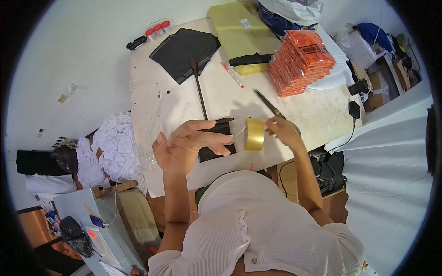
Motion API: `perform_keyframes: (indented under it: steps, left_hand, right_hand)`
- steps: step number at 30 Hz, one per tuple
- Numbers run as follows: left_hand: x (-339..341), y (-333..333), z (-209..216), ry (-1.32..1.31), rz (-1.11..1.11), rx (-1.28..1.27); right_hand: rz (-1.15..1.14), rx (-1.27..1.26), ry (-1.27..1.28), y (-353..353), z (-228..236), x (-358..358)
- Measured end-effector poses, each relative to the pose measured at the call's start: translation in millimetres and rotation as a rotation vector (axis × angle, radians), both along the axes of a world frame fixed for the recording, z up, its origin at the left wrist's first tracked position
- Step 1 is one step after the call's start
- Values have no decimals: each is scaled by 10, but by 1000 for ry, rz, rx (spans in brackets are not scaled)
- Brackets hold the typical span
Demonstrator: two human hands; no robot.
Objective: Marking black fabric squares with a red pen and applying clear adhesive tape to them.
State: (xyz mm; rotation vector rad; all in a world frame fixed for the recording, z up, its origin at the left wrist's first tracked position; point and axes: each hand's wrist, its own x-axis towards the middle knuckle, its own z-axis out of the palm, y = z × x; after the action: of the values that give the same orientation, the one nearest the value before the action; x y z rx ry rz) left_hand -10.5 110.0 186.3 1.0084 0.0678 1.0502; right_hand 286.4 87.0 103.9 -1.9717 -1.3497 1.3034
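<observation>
My left hand [184,143] hovers over a black flat packet [218,154] near the table's front edge, its fingers stretched apart. Nothing shows in its grasp. Just right of it, a roll of gold-yellow packing tape [254,134] stands on its edge. My right hand [284,132] is close to the roll's right side, its fingers loosely bent and apart; contact with the roll is unclear. Beneath and behind this hand lie scissors [271,105], blades pointing to the far left, handles partly hidden. A long dark rod [200,89] runs from the black packet to a black bag [183,51].
A stack of orange plastic-wrapped packets [301,64] stands at the back right. Beside it are a yellow package [244,34] and a folded black item [251,60]. A red-and-white marker [232,75] lies mid-table. Red-capped containers [158,31] sit at the far left edge.
</observation>
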Motion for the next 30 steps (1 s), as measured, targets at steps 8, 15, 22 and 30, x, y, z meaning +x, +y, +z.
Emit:
perform_keyframes:
  steps: [8,15,22,30]
  left_hand:
    - [-120,-93,-51,-6,76,-52]
    - [-86,-100,-49,-82,67,-28]
    - [-54,-108,-77,-93,55,-43]
    - [-34,-91,-101,-111,31,-42]
  right_hand:
    - [-11,114,673,-165,-39,-241]
    - [637,269,199,-354,14,-75]
    - [398,-26,520,-431,-177,-32]
    - [259,116,533,-502,-187,-138]
